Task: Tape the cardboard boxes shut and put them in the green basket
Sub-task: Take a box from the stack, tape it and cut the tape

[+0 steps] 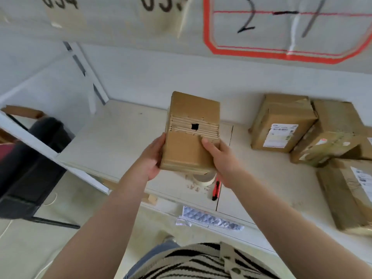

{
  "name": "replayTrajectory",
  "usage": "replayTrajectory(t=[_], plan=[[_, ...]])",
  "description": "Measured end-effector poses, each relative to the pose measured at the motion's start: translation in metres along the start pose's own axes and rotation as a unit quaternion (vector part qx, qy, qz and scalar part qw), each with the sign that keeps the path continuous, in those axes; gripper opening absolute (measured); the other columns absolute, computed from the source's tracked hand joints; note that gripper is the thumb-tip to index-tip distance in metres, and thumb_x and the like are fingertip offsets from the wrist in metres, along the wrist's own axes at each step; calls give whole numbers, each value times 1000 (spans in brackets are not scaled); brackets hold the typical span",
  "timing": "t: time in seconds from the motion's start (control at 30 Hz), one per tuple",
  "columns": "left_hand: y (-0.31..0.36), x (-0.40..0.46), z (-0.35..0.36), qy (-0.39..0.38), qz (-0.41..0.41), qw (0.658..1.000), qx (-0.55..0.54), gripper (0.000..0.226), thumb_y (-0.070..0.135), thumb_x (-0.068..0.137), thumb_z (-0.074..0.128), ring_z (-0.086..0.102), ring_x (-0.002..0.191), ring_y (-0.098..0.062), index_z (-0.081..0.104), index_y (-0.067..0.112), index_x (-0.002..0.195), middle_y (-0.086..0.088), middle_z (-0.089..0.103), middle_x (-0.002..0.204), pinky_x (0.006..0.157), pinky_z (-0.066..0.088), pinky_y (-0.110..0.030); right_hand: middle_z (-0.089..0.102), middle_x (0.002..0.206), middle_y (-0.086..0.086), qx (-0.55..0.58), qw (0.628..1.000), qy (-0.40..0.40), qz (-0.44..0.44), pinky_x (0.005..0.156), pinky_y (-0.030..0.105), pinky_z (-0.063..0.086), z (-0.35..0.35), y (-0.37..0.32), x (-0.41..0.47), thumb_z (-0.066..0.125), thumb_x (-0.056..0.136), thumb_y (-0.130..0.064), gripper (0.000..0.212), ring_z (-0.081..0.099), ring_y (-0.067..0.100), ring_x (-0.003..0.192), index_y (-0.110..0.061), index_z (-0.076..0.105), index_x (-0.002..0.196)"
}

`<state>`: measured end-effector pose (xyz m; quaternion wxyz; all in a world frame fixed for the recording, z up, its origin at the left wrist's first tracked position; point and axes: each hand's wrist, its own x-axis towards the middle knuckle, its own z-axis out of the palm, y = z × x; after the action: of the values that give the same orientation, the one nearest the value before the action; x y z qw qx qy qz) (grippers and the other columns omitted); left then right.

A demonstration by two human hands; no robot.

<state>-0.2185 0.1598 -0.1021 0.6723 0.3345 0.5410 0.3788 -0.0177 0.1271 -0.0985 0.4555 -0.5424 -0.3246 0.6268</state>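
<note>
Box in hand: you hold a small cardboard box (192,131) up over the table (124,133), one hand at each side, which lets you turn it and check its faces.
Left grip: your left hand (150,158) cups the box's left edge and lower corner, fingers curled under it, so it is gripping the box.
Right grip: your right hand (220,157) holds the right edge, thumb pressed flat on the near face (a steadying hold, I judge, not a carrying one).
Box face: a band of pale tape strips (194,127) crosses the middle, with a small black hole in it; the band looks worn, so whether this box counts as sealed I cannot tell.
Tools: the tape roll (203,178) lies on the table just below the box, partly hidden by it, and a red utility knife (216,188) lies just beside the roll, both near for taping.
Other boxes: a heap of cardboard boxes (281,123) waits at the right of the table, well apart from your hands.
Green basket: not in view.
Writing: white shipping labels (279,135) on the heaped boxes are too blurred to read; the wall above shows "2-1" inside a red-taped frame (209,37), and paper tags (66,11) with partial digits "034" and "03".
</note>
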Motion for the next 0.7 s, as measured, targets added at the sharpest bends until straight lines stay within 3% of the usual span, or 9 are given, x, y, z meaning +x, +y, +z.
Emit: replayTrajectory(t=[0.07, 0.1, 0.2, 0.3, 0.4, 0.5, 0.6, 0.7], plan=[[12, 13, -39, 76, 9, 994, 78, 45, 51, 97, 49, 65, 106, -18, 61, 21, 128, -2, 71, 115, 73, 50, -25, 65, 106, -6, -30, 999, 30, 30, 76, 27, 50, 41, 16, 15, 66, 89, -45, 37, 62, 12, 96, -23, 57, 117], [16, 16, -53, 81, -16, 991, 107, 46, 56, 97, 46, 65, 101, -17, 65, 22, 122, -1, 73, 110, 71, 49, -25, 63, 106, -7, -44, 997, 41, 41, 74, 25, 48, 60, 26, 20, 65, 90, -45, 38, 60, 10, 96, -23, 56, 119], [18, 20, -80, 31, -123, 978, 167, 58, 77, 80, 51, 68, 94, -16, 66, 30, 110, 2, 74, 102, 75, 54, -32, 62, 106, -9, -82, 992, 67, 63, 75, 23, 46, 100, 55, 28, 63, 91, -47, 38, 58, 7, 93, -24, 52, 119], [2, 27, -91, -3, -120, 971, 207, 42, 60, 82, 65, 67, 91, -13, 63, 29, 110, 3, 70, 110, 67, 54, -28, 63, 109, -7, -139, 984, 90, 70, 69, 20, 45, 113, 71, 28, 63, 91, -46, 39, 59, 5, 89, -24, 51, 121], [-18, 36, -92, -16, -124, 974, 191, 48, 51, 91, 61, 65, 104, -20, 58, 19, 127, -2, 67, 118, 92, 53, -39, 62, 120, -2, -253, 960, 103, 59, 86, 33, 51, 101, 75, 25, 58, 93, -47, 48, 60, 16, 104, -21, 49, 131], [-26, 44, -89, -20, -104, 967, 233, 52, 50, 95, 55, 62, 109, -23, 54, 14, 133, -5, 64, 125, 95, 50, -37, 58, 123, -4, -311, 935, 168, 3, 99, 31, 44, 79, 72, 18, 55, 97, -36, 48, 55, 16, 117, -16, 48, 140], [-27, 53, -87, -30, -85, 963, 255, 49, 50, 96, 53, 56, 116, -21, 54, 17, 133, 0, 60, 131, 94, 40, -32, 61, 116, 0, -394, 894, 209, -51, 105, 37, 39, 55, 76, 13, 57, 94, -15, 29, 55, 22, 113, -13, 63, 122], [-27, 62, -85, -41, -86, 959, 268, 53, 51, 96, 53, 42, 135, -24, 50, 20, 139, 0, 51, 142, 100, 30, -36, 68, 113, 4, -546, 823, 145, -55, 114, 42, 27, 35, 88, 16, 67, 87, -16, 19, 52, 25, 121, -14, 70, 106]])
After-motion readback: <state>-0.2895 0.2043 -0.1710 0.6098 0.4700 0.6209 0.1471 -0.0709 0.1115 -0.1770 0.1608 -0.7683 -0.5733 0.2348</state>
